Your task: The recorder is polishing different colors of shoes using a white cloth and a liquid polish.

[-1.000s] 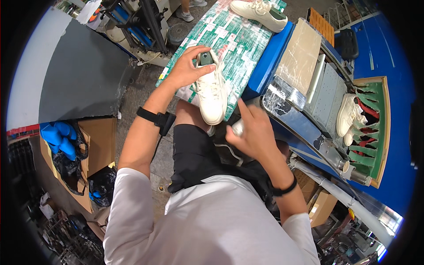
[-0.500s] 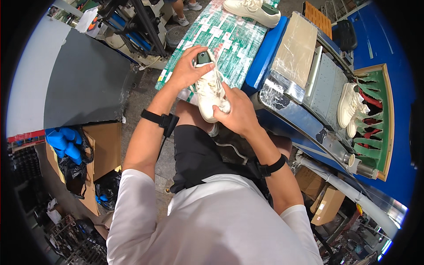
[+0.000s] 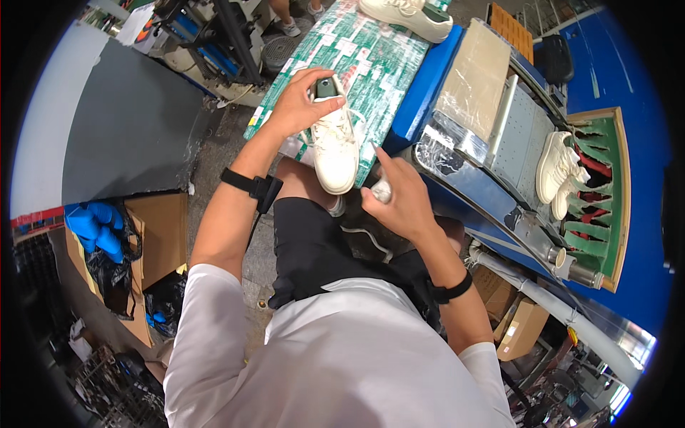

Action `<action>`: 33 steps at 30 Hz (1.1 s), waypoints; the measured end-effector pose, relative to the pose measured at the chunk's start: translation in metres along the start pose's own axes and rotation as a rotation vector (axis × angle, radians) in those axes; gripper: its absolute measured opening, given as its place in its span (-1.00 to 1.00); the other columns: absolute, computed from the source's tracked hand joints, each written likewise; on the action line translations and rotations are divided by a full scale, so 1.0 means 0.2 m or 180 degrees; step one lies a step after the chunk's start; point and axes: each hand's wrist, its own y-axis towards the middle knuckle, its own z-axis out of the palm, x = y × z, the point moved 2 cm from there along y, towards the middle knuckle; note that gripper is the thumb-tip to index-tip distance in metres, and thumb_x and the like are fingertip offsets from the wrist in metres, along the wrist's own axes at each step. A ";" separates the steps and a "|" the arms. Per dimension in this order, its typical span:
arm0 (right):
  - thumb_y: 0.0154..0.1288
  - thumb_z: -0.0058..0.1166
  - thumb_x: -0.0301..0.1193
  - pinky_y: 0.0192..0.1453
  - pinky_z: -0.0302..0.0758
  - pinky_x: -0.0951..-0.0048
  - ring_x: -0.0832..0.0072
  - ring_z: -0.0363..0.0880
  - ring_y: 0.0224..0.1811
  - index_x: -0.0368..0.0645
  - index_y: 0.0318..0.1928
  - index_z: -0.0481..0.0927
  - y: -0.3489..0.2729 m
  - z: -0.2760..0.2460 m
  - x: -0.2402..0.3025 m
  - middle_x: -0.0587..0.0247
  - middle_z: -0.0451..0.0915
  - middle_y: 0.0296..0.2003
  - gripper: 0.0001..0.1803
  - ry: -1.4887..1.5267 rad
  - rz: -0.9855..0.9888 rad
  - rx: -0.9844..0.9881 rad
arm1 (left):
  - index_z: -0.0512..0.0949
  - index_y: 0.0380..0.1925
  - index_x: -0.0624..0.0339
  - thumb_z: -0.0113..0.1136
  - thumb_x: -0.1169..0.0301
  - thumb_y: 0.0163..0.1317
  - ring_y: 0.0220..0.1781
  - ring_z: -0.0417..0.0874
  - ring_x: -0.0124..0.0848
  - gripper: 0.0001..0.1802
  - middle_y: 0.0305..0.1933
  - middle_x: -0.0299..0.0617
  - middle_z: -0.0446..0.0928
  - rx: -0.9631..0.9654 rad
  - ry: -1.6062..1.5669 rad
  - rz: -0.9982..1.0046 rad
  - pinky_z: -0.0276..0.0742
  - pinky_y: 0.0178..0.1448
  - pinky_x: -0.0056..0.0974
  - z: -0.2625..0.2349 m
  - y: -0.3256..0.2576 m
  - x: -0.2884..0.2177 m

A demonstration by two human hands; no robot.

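Gripping shoe (image 3: 335, 158), left hand (image 3: 298, 107); right hand (image 3: 404, 198) clutching white wad (image 3: 382, 190); black bag (image 3: 116, 279) holding blue pieces (image 3: 84, 222)

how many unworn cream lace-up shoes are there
4: one cream lace-up shoe in the left hand, a second shoe far along the green-and-white table, two shoes by the ragged green strips. More may be hidden there.

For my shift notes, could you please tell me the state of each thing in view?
Held shoe: lace ends loose, dark green form inside.
Left hand: gripping that shoe around its opening.
Right hand: curled round white wad, apart from shoe.
Far shoe: on table, form inside.
Green curtain: cut into strips.
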 end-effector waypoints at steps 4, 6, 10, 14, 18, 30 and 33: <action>0.22 0.47 -0.19 0.27 0.60 0.05 -0.05 0.70 0.09 -0.41 0.53 0.50 0.18 0.14 -0.02 -0.12 0.70 -0.01 -0.07 0.0076 -0.0213 -0.0088 | 0.64 0.47 0.03 0.71 0.05 0.26 0.70 0.44 -0.03 -0.19 0.66 0.05 0.41 -0.0076 -0.0064 0.0041 0.48 0.66 -0.02 0.04 -0.01 0.02; 0.21 0.47 -0.17 0.27 0.59 0.04 -0.06 0.69 0.09 -0.43 0.52 0.50 0.21 0.17 -0.03 -0.14 0.70 -0.01 -0.06 -0.0016 -0.0181 -0.0065 | 0.64 0.47 0.04 0.72 0.05 0.26 0.69 0.44 -0.02 -0.18 0.67 0.06 0.40 -0.0043 -0.0110 0.0072 0.47 0.67 -0.03 0.06 0.01 0.03; 0.11 0.52 -0.11 0.10 0.57 0.02 -0.03 0.67 -0.07 -0.52 0.39 0.58 0.14 0.15 0.02 -0.14 0.66 -0.15 -0.05 -0.0354 -0.0459 -0.0091 | 0.64 0.47 0.04 0.70 0.10 0.28 0.66 0.47 -0.08 -0.22 0.64 0.03 0.45 -0.0090 -0.0092 0.0073 0.45 0.67 -0.04 0.03 -0.02 0.05; 0.09 0.53 -0.15 -0.01 0.55 0.01 0.00 0.63 -0.14 -0.49 0.37 0.61 0.02 0.08 0.16 -0.07 0.63 -0.20 -0.09 -0.0516 -0.0493 -0.0048 | 0.66 0.45 0.06 0.69 0.13 0.31 0.60 0.52 -0.14 -0.26 0.61 -0.03 0.49 -0.0149 0.0034 0.0048 0.48 0.62 -0.05 0.00 -0.01 0.00; 0.13 0.49 -0.11 0.06 0.55 0.02 0.00 0.64 -0.09 -0.52 0.38 0.59 0.14 0.13 0.19 -0.07 0.64 -0.17 -0.08 -0.0486 -0.0632 -0.0223 | 0.65 0.45 0.09 0.71 0.05 0.27 0.61 0.51 -0.07 -0.20 0.61 0.03 0.45 -0.0066 -0.0037 0.0077 0.50 0.62 -0.07 0.02 0.00 0.00; 0.27 0.43 -0.16 0.33 0.62 -0.04 -0.23 0.70 0.19 -0.52 0.43 0.53 0.17 0.27 0.28 -0.36 0.69 0.10 -0.14 0.0596 -0.0034 0.0083 | 0.68 0.40 0.13 0.71 0.28 0.21 0.56 0.55 -0.16 -0.26 0.52 -0.03 0.54 -0.0089 -0.0249 0.0459 0.53 0.53 -0.10 0.02 0.02 0.09; 0.21 0.48 -0.19 0.16 0.59 -0.04 -0.18 0.69 0.02 -0.50 0.40 0.55 0.09 0.24 0.22 -0.26 0.68 -0.07 -0.14 0.0814 -0.0174 -0.0107 | 0.64 0.46 0.16 0.63 0.34 0.30 0.58 0.55 -0.23 -0.28 0.58 -0.06 0.53 0.0008 -0.0503 0.0220 0.47 0.61 -0.08 -0.07 -0.03 0.09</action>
